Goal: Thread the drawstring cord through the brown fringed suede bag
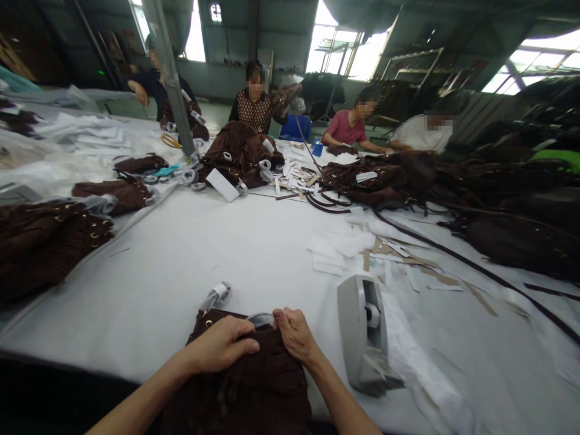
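A dark brown bag point(258, 386) with gold eyelets lies at the near table edge, its top pointing away from me. My left hand point(226, 344) is closed on the bag's upper edge, thumb on the near face and the other fingers largely hidden. At the right end of the same edge, my right hand point(293, 333) grips the material between thumb and curled fingers. Between the hands, a greyish wrapped piece point(261, 320) shows at the opening. A wrapped strap end point(217, 294) with a white band sticks out beyond the bag's left corner.
A grey tape dispenser point(362, 332) stands right of the bag. Paper and card scraps point(399, 260) lie behind it. Brown bags are heaped at left point(49, 241), centre point(240, 151) and right point(512, 211). Several people sit or stand across the white table point(158, 260); a metal post point(170, 78) rises at its far side.
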`<state>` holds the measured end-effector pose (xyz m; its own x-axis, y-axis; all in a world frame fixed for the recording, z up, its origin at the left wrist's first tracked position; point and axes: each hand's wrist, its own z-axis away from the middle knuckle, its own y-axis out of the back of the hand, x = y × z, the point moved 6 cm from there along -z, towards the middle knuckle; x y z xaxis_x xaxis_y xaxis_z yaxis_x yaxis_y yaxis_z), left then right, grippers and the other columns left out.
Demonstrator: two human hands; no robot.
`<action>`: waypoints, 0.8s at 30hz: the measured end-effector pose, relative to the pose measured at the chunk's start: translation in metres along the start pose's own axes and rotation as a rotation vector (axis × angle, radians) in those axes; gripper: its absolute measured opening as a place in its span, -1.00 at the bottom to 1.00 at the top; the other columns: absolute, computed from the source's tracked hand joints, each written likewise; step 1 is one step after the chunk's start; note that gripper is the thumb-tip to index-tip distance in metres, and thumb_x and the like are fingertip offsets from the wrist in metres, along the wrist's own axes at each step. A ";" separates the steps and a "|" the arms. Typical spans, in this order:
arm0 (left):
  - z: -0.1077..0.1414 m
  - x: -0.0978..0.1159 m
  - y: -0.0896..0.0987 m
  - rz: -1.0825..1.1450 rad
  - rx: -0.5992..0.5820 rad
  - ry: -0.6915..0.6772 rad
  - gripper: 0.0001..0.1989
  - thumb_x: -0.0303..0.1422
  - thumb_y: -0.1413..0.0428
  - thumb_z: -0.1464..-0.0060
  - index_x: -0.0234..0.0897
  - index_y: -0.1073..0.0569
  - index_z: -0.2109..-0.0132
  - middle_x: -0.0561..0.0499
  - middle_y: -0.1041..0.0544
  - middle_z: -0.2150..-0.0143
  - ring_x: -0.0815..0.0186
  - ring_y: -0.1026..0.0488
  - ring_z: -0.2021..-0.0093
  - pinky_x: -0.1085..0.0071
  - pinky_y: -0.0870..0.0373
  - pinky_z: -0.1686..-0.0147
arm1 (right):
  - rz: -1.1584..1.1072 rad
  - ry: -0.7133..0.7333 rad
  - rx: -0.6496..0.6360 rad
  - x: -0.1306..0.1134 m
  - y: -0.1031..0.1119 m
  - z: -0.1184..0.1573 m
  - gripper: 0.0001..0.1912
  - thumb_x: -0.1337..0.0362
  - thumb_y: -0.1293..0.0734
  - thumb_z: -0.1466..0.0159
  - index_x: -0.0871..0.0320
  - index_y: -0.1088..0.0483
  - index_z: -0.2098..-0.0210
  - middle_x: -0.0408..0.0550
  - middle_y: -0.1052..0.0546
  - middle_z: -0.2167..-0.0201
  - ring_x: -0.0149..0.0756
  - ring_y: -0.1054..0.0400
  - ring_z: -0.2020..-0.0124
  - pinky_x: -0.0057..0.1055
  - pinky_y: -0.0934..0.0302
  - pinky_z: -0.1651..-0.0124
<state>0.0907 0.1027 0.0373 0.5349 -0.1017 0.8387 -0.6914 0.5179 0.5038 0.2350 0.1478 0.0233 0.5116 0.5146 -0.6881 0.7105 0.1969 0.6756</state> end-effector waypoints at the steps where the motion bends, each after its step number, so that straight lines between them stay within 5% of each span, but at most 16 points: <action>1: -0.001 -0.001 -0.001 0.045 -0.038 0.000 -0.69 -0.20 0.00 -0.17 -0.27 -0.24 0.48 0.16 -0.21 0.55 0.42 -0.17 0.52 0.48 -0.06 0.49 | -0.002 0.003 -0.007 0.001 -0.001 0.000 -0.28 0.02 0.13 -0.43 0.16 -0.30 0.68 -0.21 -0.38 0.75 -0.48 -0.28 0.69 -0.52 -0.05 0.54; 6: -0.005 0.003 -0.010 -0.001 -0.121 -0.021 -0.67 -0.16 -0.03 -0.14 -0.27 -0.28 0.47 0.16 -0.22 0.56 0.42 -0.18 0.53 0.47 -0.04 0.49 | 0.064 0.056 -0.011 0.011 -0.010 0.001 -0.31 0.07 0.09 -0.44 0.15 -0.30 0.69 -0.19 -0.39 0.74 -0.46 -0.25 0.65 -0.46 -0.07 0.39; 12: -0.007 0.012 -0.013 -0.268 0.037 0.037 -0.73 -0.17 -0.04 -0.12 -0.26 -0.40 0.40 0.04 -0.46 0.44 0.30 -0.37 0.43 0.43 -0.13 0.43 | 0.206 0.119 0.042 0.022 -0.013 0.005 -0.34 0.15 0.12 -0.45 0.15 -0.31 0.63 -0.09 -0.37 0.70 -0.38 -0.18 0.60 -0.38 0.02 0.36; 18: 0.007 0.004 0.025 -0.210 0.190 0.045 -0.67 -0.19 0.14 -0.26 -0.19 -0.42 0.02 -0.05 -0.52 0.08 0.24 -0.43 0.09 0.38 -0.26 0.09 | 0.310 0.119 0.096 0.013 -0.001 0.009 -0.37 0.16 0.12 -0.46 0.15 -0.36 0.55 -0.08 -0.39 0.66 -0.33 -0.19 0.57 -0.37 0.04 0.38; 24: 0.020 -0.025 0.041 -0.503 0.192 0.271 -0.60 -0.02 0.09 -0.18 -0.22 -0.45 0.32 -0.06 -0.53 0.32 0.13 -0.46 0.25 0.34 -0.23 0.32 | 0.355 0.100 0.138 -0.002 -0.003 0.011 -0.41 0.23 0.07 -0.46 0.13 -0.34 0.58 -0.14 -0.41 0.65 -0.38 -0.23 0.56 -0.39 0.06 0.37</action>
<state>0.0400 0.1095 0.0412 0.9066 -0.0614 0.4175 -0.3826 0.2975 0.8747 0.2370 0.1375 0.0195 0.6920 0.6110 -0.3844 0.5598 -0.1181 0.8201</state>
